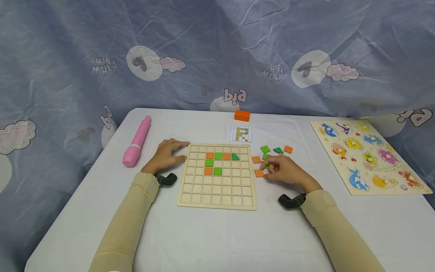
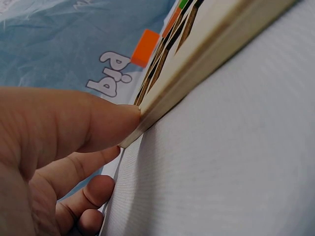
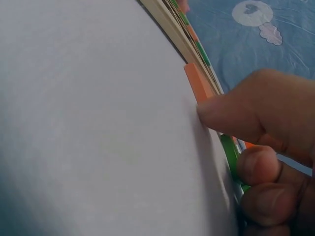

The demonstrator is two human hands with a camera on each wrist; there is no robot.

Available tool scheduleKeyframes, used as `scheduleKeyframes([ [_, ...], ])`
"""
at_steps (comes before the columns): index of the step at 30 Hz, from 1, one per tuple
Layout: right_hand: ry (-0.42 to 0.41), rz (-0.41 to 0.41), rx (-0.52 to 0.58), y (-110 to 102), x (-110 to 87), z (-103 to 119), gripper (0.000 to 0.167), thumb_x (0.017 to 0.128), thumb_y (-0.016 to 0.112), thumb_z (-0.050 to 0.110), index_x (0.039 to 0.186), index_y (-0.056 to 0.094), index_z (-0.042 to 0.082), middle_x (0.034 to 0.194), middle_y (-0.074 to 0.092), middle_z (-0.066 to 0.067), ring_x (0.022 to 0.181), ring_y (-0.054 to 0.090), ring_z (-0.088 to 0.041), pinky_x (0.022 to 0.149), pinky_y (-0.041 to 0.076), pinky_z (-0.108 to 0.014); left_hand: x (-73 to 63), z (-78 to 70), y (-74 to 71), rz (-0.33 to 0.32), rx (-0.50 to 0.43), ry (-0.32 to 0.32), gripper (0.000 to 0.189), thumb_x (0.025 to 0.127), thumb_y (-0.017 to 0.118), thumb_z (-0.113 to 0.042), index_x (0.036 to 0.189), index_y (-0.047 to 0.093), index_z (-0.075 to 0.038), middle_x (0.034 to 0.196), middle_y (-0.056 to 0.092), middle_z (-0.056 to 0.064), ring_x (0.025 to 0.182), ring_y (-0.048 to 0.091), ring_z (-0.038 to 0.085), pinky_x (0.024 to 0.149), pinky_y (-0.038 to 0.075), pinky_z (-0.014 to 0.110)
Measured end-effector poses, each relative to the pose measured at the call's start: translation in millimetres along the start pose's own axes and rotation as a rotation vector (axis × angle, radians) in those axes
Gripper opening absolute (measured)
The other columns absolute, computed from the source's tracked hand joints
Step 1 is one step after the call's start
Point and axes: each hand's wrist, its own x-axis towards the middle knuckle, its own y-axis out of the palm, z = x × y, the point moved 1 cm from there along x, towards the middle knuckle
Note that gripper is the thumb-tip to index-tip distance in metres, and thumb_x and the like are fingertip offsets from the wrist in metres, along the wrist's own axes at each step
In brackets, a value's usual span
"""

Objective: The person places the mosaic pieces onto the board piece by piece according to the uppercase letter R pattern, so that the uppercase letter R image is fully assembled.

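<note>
A wooden grid board (image 1: 217, 194) lies on the table, with orange, green and dark green pieces set in its upper squares. My left hand (image 1: 167, 153) is at its upper left side, thumb and fingertips touching the edge; in the left wrist view the thumb (image 2: 110, 125) presses the board's side. Right of the board, my right hand (image 1: 283, 172) pinches an orange square tile (image 1: 258, 173) at its right edge. The right wrist view shows the thumb on that orange tile (image 3: 198, 83); the forefinger's tip is hidden there. Loose green tiles (image 1: 265, 149) lie just beyond this hand.
A small pattern card (image 1: 240, 133) lies behind the board, with an orange block (image 1: 242, 115) past it. A pink wand-shaped object (image 1: 136, 141) lies at left. An animal puzzle board (image 1: 370, 158) covers the right side. Another orange tile (image 1: 256, 159) and a dark green piece (image 1: 278, 150) lie nearby.
</note>
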Motion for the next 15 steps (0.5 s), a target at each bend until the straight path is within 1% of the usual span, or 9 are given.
scheduleKeyframes([
  [7,-0.054,0.003,-0.001,-0.3,-0.5,-2.2,0.021,0.087,0.084,-0.002,0.106,0.077,0.001,0.067,0.048,0.008,0.062,0.043,-0.005,0.063,0.038,-0.024,1.0,-1.8,-0.7,0.009,0.004,-0.014,0.059,0.093,0.077,-0.026,0.15,0.066,-0.012,0.13,0.065,0.016,0.121,0.05,0.038,0.111,0.032,0.058],
  [11,-0.046,0.003,0.001,-0.6,-1.4,-2.3,0.019,0.088,0.084,-0.001,0.105,0.078,0.001,0.07,0.051,0.007,0.062,0.044,-0.006,0.062,0.039,-0.024,0.8,-2.2,-0.5,0.01,0.003,-0.012,0.06,0.093,0.076,-0.026,0.15,0.066,-0.012,0.13,0.065,0.017,0.122,0.05,0.039,0.111,0.031,0.058],
  [15,-0.01,0.004,0.031,-0.8,-2.2,-0.6,0.02,0.089,0.085,0.001,0.107,0.076,0.0,0.076,0.059,0.004,0.065,0.049,-0.008,0.062,0.043,-0.023,0.4,-1.3,0.5,0.009,0.006,-0.011,0.059,0.094,0.076,-0.027,0.15,0.066,-0.012,0.129,0.065,0.017,0.121,0.05,0.039,0.111,0.031,0.058],
])
